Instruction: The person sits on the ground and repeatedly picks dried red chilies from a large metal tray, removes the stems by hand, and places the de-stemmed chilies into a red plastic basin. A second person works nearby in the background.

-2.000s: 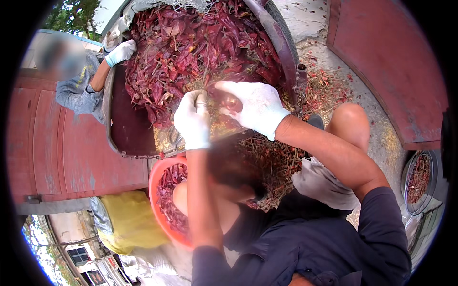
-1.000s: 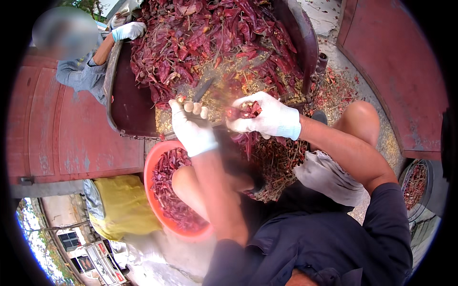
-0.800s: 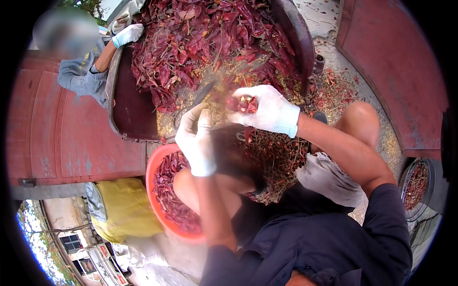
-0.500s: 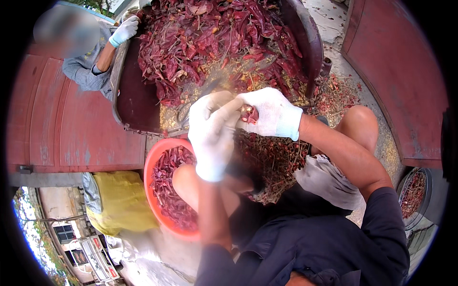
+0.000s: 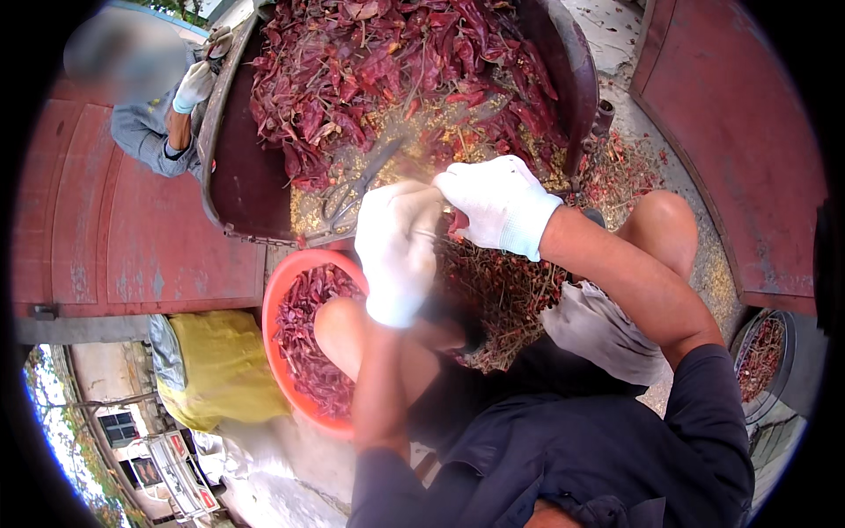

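Observation:
Both my hands wear white knit gloves and meet above the near edge of a dark red cart bed (image 5: 251, 198). My right hand (image 5: 500, 202) is closed around a dried red chili pepper (image 5: 457, 223), part of which shows below its fingers. Against it, the fingers of my left hand (image 5: 400, 251) are pinched together; what they hold, if anything, is hidden. Behind them a heap of dried red chilies (image 5: 370, 79) fills the cart bed. Dark-handled scissors (image 5: 352, 195) lie on loose yellow seeds near its front edge.
An orange-red basin (image 5: 271, 321) of chili pieces stands by my left knee. Stems and scraps (image 5: 510, 299) cover the ground between my legs. A co-worker's gloved hand (image 5: 195, 86) is at the cart's left side. A metal tub (image 5: 783, 387) stands right, a yellow sack (image 5: 220, 361) left.
My hands have shifted slightly and remain together, with less of the chili showing. The scissors show more clearly. The co-worker's hand has moved down and left.

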`<state>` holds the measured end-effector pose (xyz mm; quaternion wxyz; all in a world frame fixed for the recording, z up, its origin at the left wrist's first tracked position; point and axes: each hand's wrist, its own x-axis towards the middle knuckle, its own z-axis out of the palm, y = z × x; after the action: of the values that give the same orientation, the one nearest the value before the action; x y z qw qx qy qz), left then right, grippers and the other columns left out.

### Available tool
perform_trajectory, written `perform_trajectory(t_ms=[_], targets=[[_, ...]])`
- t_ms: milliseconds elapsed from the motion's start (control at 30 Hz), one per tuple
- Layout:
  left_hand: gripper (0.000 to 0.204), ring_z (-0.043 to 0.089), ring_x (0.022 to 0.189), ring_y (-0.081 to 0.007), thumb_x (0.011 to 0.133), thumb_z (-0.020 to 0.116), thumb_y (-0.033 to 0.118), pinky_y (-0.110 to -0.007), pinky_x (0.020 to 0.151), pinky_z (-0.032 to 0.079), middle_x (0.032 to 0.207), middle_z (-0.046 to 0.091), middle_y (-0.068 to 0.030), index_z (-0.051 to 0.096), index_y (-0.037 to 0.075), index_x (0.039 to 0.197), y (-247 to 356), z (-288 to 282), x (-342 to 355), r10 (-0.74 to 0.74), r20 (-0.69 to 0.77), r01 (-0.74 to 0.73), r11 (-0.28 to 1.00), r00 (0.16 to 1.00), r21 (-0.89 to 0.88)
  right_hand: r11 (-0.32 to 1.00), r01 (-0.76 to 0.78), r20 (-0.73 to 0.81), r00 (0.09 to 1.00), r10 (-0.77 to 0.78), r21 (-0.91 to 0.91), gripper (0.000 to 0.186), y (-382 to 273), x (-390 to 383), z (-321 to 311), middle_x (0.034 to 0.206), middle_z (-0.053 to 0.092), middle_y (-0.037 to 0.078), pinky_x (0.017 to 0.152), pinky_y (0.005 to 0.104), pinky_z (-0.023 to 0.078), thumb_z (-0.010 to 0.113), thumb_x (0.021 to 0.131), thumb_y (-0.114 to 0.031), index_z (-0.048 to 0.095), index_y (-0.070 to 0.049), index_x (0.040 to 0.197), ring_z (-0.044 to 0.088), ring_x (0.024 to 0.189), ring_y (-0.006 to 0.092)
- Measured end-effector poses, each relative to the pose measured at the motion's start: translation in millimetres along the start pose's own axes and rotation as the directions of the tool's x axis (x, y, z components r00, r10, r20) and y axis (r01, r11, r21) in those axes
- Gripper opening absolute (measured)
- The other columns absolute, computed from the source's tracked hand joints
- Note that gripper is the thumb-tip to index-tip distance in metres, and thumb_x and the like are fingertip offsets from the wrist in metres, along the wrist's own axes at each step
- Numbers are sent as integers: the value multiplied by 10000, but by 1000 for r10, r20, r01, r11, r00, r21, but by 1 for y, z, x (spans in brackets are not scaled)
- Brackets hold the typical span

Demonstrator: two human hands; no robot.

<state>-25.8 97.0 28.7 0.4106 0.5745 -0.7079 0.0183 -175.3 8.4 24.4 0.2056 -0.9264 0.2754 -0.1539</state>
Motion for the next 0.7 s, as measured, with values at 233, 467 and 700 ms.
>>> perform_trajectory(t_ms=[233, 467, 700], targets=[[142, 590, 887, -118, 957, 630, 111, -257, 757, 490, 964, 658, -19, 679, -16, 916, 14, 1, -8, -632, 189, 581, 499, 751, -643, 999, 40, -12, 999, -40, -37, 206, 0, -3, 6, 949, 662, 122, 741, 434, 535, 708, 801, -228, 636, -84, 930, 690, 868, 313], [146, 633, 923, -228, 834, 715, 23, -322, 812, 503, 983, 687, -82, 722, 39, 979, 4, 1, -9, -9, -75, 9, 1000, 997, 6, 1000, 15, -64, 998, -16, -15, 188, 1, 1, 9, 884, 682, 132, 739, 443, 539, 687, 810, -229, 639, -77, 911, 692, 854, 328], [174, 639, 863, -269, 762, 758, 25, -359, 807, 496, 918, 683, -74, 718, 65, 927, 3, -2, -2, 243, 3, -238, 947, 970, 217, 997, -58, 173, 984, 50, 41, 198, -1, 4, 1, 874, 710, 162, 763, 451, 543, 681, 816, -246, 676, -74, 914, 700, 861, 343]])
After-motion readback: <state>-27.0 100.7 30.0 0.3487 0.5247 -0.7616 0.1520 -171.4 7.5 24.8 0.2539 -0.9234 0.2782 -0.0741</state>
